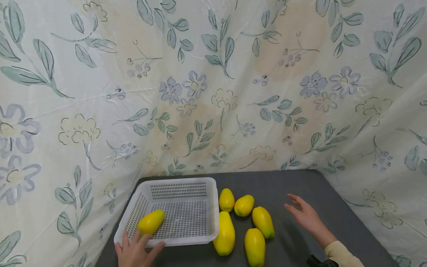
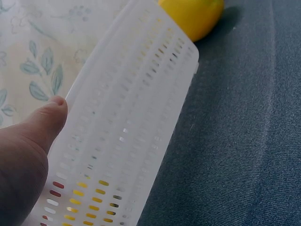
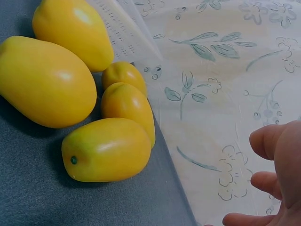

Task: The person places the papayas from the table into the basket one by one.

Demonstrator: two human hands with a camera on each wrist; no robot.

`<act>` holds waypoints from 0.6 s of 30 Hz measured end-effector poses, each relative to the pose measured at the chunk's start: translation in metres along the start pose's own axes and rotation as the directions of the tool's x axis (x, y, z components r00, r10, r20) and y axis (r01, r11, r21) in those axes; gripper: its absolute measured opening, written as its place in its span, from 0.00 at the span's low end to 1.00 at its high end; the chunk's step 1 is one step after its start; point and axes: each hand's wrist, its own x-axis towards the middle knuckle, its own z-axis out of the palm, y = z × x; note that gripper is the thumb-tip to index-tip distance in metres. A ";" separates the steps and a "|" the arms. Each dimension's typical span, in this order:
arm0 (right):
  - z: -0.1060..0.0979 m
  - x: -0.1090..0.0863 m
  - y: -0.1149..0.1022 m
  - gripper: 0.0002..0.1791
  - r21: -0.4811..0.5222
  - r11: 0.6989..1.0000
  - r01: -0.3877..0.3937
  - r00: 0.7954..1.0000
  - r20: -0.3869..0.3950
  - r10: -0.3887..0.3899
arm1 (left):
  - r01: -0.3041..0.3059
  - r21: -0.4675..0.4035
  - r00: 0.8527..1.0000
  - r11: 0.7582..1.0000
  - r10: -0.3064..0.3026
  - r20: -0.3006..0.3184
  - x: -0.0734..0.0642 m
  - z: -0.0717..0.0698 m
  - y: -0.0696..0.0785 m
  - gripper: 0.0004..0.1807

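Note:
A white plastic basket (image 1: 180, 243) with slotted walls stands on the left part of the dark table. One yellow oval fruit (image 1: 151, 221), perhaps a papaya or mango, lies inside at its near left. My left hand (image 1: 135, 252) holds the basket's near rim by the left corner, fingers over the edge and thumb (image 2: 51, 117) against the outside of the wall. Right of the basket lie several more yellow fruits (image 1: 263, 222), one showing a green stem end (image 3: 74, 160). My right hand (image 1: 307, 215) hovers right of them, fingers spread and holding nothing.
The dark cloth-covered table (image 1: 300, 181) ends at a flower-patterned curtain (image 1: 213, 111) at the back and sides. The largest fruit (image 1: 224, 233) lies close against the basket's right wall. A black band (image 1: 321, 261) sits on the right wrist.

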 end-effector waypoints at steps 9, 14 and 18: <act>0.022 0.007 -0.003 0.39 -0.038 0.998 0.052 0.999 0.003 -0.052 | 0.017 0.010 1.000 1.000 -0.017 -0.001 0.002 0.001 -0.003 0.52; 0.051 0.021 -0.004 0.36 -0.049 0.997 0.061 0.998 0.038 -0.059 | 0.002 0.022 1.000 1.000 -0.002 -0.010 0.004 0.003 -0.006 0.52; 0.071 0.031 0.004 0.34 -0.057 0.995 0.087 0.994 0.076 -0.082 | -0.003 0.034 1.000 0.999 0.003 0.002 0.005 0.007 -0.007 0.53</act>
